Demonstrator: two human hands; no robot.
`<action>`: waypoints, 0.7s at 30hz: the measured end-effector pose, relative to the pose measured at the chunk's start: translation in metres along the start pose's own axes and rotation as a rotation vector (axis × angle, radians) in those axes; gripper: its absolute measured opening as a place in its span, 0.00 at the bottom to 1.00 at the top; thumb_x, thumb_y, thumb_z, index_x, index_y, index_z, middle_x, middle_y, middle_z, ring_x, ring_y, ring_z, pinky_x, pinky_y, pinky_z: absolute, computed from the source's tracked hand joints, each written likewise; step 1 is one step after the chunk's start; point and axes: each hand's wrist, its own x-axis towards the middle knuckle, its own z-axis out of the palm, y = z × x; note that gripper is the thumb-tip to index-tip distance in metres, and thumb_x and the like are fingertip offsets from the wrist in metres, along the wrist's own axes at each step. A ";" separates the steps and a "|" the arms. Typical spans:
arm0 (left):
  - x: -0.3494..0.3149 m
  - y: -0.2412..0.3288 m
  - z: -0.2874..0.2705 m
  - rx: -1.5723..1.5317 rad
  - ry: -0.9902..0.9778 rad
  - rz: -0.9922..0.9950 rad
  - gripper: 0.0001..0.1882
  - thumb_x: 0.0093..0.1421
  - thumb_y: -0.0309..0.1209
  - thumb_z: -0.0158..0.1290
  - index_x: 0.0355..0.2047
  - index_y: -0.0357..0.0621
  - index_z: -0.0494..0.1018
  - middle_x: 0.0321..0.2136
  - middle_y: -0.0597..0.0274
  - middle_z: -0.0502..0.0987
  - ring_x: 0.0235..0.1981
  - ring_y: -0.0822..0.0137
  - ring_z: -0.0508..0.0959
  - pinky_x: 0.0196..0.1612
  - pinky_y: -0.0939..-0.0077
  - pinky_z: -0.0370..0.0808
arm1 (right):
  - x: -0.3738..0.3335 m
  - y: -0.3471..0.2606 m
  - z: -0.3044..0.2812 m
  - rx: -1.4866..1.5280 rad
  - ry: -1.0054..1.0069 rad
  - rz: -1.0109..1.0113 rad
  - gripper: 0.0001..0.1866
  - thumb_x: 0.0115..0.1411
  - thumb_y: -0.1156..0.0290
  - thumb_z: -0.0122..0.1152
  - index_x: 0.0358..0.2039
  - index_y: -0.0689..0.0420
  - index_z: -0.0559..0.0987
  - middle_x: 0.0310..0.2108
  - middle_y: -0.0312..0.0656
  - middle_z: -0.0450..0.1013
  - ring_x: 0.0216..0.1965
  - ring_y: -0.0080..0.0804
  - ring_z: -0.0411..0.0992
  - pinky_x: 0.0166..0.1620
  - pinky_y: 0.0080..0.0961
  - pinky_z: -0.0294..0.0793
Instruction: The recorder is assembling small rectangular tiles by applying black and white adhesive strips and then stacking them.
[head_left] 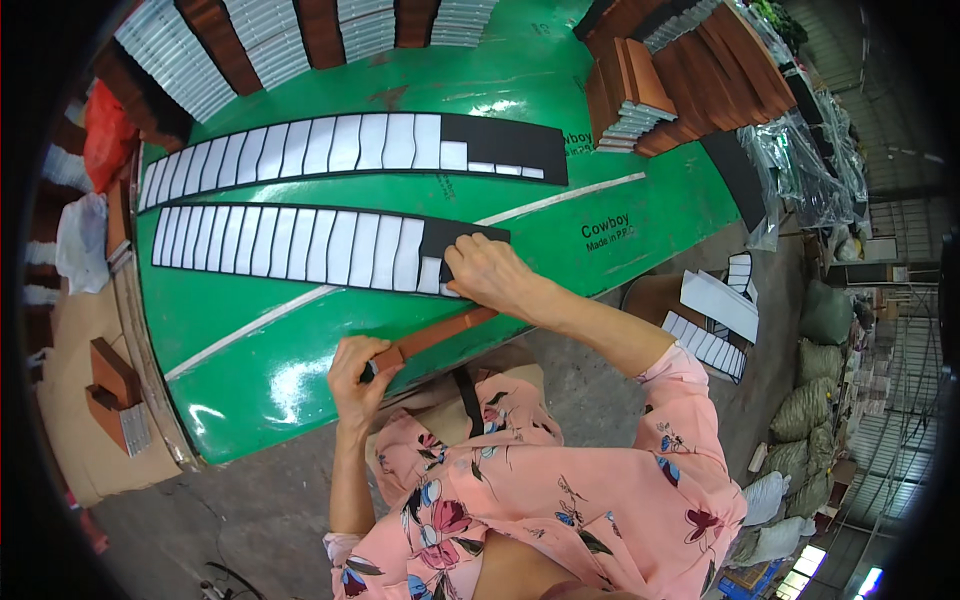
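Two long black strips lie on a green tabletop (290, 380), each covered with a row of white rectangular pieces. The far strip (290, 150) lies flat with its bare black end to the right. On the near strip (290, 245), my right hand (490, 272) presses with curled fingers at the right end, beside a small white piece (431, 272). Whatever those fingers pinch is hidden beneath them. My left hand (362, 375) is closed around one end of a narrow brown strip (435, 337) at the table's near edge. The brown strip slants up toward my right wrist.
Brown and silvery stacks (270, 45) line the far edge. More brown boards (690, 90) are piled at the far right, beside clear plastic wrap (790, 170). Right of the table are white-pieced strips (705, 345). Brown blocks (118, 390) rest on cardboard at left.
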 end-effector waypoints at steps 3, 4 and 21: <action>0.001 -0.002 0.002 -0.036 0.011 0.031 0.17 0.38 0.24 0.65 0.31 0.38 0.75 0.29 0.57 0.77 0.33 0.58 0.74 0.35 0.69 0.70 | -0.001 -0.001 0.008 -0.082 -0.008 -0.004 0.10 0.41 0.71 0.63 0.20 0.61 0.70 0.22 0.43 0.65 0.25 0.36 0.69 0.23 0.26 0.73; 0.000 -0.003 0.003 -0.036 0.013 0.028 0.17 0.38 0.24 0.65 0.31 0.38 0.75 0.29 0.57 0.77 0.33 0.58 0.74 0.35 0.69 0.70 | -0.001 -0.001 0.008 -0.081 -0.010 -0.006 0.10 0.41 0.71 0.63 0.20 0.61 0.70 0.22 0.43 0.65 0.25 0.36 0.69 0.23 0.26 0.73; 0.001 0.000 0.004 -0.034 0.010 -0.021 0.16 0.41 0.23 0.64 0.32 0.38 0.74 0.30 0.58 0.76 0.33 0.61 0.74 0.36 0.72 0.69 | -0.015 0.012 -0.027 1.343 -0.078 0.759 0.06 0.59 0.72 0.51 0.31 0.61 0.72 0.31 0.48 0.75 0.26 0.31 0.76 0.28 0.20 0.75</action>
